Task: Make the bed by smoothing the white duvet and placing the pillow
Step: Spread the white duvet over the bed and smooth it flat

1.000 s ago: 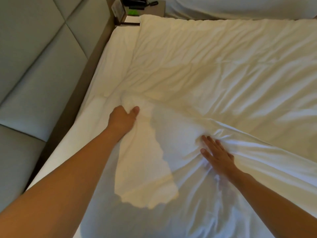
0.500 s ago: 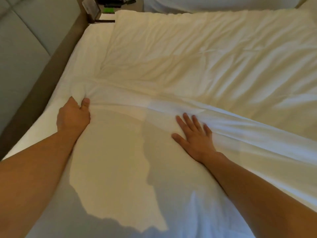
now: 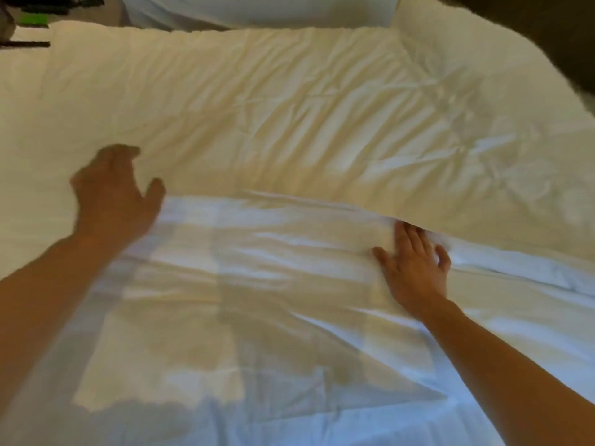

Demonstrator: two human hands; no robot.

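Across the bed lies the creased white cotton duvet [image 3: 289, 117], its folded near edge running from the left side to the right, with a flatter white sheet [image 3: 257, 317] spread below that edge. At the left, the blurred left hand [image 3: 112, 194] hangs at the fold with fingers curled and thumb apart, its grip loose and holding nothing that can be made out. On the right, the right hand [image 3: 415, 268] lies palm down on the sheet, fingers spread wide, fingertips touching the duvet's edge. Beyond the duvet's far edge sits a plump white pillow [image 3: 257, 9]. Dark items, too blurred to identify, sit at the top left corner.
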